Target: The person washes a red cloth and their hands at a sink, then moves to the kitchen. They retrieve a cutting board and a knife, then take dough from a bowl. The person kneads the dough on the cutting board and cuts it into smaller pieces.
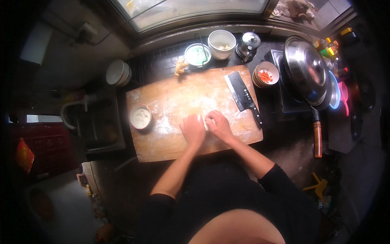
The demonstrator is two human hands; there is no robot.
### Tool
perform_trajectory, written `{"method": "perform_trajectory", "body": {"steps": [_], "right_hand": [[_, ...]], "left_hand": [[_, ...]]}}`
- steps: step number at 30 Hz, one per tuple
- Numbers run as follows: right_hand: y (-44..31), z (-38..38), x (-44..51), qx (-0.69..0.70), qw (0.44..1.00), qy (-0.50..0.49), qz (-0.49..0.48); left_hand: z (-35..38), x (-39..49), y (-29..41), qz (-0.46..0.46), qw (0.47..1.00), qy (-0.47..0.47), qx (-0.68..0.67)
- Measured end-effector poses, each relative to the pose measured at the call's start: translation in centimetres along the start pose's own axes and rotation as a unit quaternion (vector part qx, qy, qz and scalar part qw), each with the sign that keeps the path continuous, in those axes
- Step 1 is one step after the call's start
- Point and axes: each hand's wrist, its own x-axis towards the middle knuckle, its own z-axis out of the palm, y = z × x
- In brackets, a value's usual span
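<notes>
My left hand point(194, 129) is curled with its knuckles up, low over a floured wooden cutting board point(170, 100), and is slightly blurred. Close beside it, my right hand point(219, 125) has its fingers bent inward. Both hands close around a small pale piece of dough point(207, 124), mostly hidden under the fingers. A cleaver point(239, 91) with a black blade and black handle lies along the board's right side. At the left end of the board stands a bowl of white flour point(140, 117). Loose flour is spread in patches over the wood.
Behind the board are ginger root point(180, 67), a green-and-white tub point(197, 55), a white container point(221, 45) and a metal pot point(249, 45). Stacked bowls with chopped red pieces point(265, 76) stand right, near a lidded wok point(307, 70) with a protruding wooden handle point(317, 138). A sink point(97, 128) lies left.
</notes>
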Motion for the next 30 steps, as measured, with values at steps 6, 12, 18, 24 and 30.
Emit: {"method": "perform_trajectory", "body": {"steps": [6,12,18,24,30], "right_hand": [[1.8,5.0,2.4,-0.083,0.978,0.158,-0.104],[4.0,5.5,11.7,-0.084,0.981,0.148,-0.093],[4.3,6.4,16.0,-0.111,0.983,0.146,-0.018],[2.1,4.3,12.1,-0.033,0.996,0.035,0.082],[0.0,4.7,1.8,-0.092,0.983,0.118,-0.11]], "left_hand": [[4.0,0.5,-1.8,0.019,0.993,0.117,0.019],[4.3,9.6,-2.5,0.006,0.994,0.097,0.05],[4.0,15.3,-2.2,-0.053,0.995,0.082,-0.024],[1.1,11.3,-1.8,-0.111,0.986,-0.059,-0.106],[1.1,-0.1,-2.0,-0.001,0.998,0.051,-0.028]]}}
